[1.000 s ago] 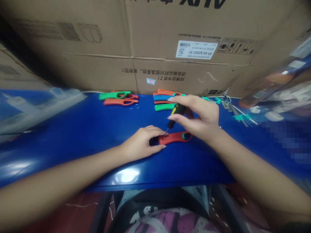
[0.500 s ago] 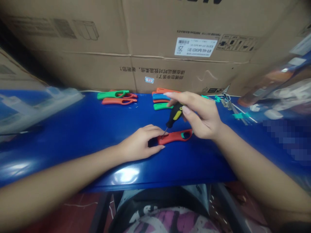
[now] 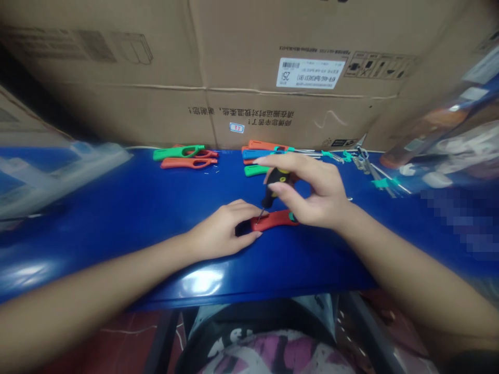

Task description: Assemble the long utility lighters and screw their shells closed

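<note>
A red gas lighter (image 3: 273, 220) lies on the blue table, its finger-loop end partly behind my right hand. Thumb and fingers of my left hand (image 3: 226, 228) grip the lighter's left end from both sides. My right hand (image 3: 315, 189) is closed round the black and yellow handle of a screwdriver (image 3: 272, 193). The screwdriver tilts, and its thin tip meets the lighter's left end between my left thumb and fingers. Whether a screw sits under the tip is too small to tell.
Green and red lighter casings (image 3: 189, 163) lie at the back left, with tiny metal pieces near them. Behind my right hand is a stack of lighters (image 3: 259, 155). Metal rods with teal parts (image 3: 380, 174) lie farther right. A large cardboard box (image 3: 234, 62) stands behind the table.
My right hand has shifted slightly left and turned the screwdriver handle, now covering more of the lighter's loop end. My left hand keeps its grip. The whole view has shifted a little.
</note>
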`<state>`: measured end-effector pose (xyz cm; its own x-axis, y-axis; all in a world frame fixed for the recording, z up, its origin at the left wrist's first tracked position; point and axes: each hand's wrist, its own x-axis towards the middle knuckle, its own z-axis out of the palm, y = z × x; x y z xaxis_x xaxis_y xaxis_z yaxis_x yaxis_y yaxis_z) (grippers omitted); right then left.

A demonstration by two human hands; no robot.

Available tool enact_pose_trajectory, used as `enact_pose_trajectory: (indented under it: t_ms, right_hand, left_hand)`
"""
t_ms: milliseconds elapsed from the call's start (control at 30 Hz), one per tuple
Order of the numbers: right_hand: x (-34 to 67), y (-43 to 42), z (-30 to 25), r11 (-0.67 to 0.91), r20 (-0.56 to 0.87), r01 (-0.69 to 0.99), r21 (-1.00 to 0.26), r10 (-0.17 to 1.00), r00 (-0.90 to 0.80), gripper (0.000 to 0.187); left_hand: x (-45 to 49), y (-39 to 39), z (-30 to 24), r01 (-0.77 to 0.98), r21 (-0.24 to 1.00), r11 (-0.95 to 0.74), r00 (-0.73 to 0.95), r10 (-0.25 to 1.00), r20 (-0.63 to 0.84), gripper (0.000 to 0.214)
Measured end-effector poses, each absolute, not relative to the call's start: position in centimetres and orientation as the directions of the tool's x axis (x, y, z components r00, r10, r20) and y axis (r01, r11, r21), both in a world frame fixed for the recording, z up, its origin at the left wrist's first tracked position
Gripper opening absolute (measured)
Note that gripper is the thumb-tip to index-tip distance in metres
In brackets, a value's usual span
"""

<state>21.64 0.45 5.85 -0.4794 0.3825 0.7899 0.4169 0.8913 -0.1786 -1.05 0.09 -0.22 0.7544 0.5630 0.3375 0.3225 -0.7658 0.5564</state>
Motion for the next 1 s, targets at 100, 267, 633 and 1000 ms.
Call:
enact_pose_trajectory:
  t_ms: [100,267,633,1000]
  right_hand:
    - [21.75,0.48,5.56,0.893,0.844,0.449,0.015,0.23,-0.485,0.032]
    - [21.34,0.08,5.57,0.918,0.769,0.355,-0.178,0.355,-0.531,0.042]
    - [21.5,0.55,5.02,0.878,0.739,0.396,-0.269,0.452,-0.499,0.041]
    - [21.46,0.16,5.64,0.853,0.678,0.389,-0.347,0.515,-0.524,0.045]
  left_hand:
    - [-1.06,0.08,-0.21,0.325,0.555,-0.765,0.756,0.563,0.334,0.032]
    - [-0.98,0.14,-0.07,0.333,0.576,-0.746,0.754,0.578,0.313,0.038]
    - [-1.04,0.27,-0.28,0.323,0.574,-0.753,0.75,0.573,0.33,0.034]
    - [-1.1,0.28,-0.28,0.322,0.569,-0.756,0.75,0.571,0.334,0.034]
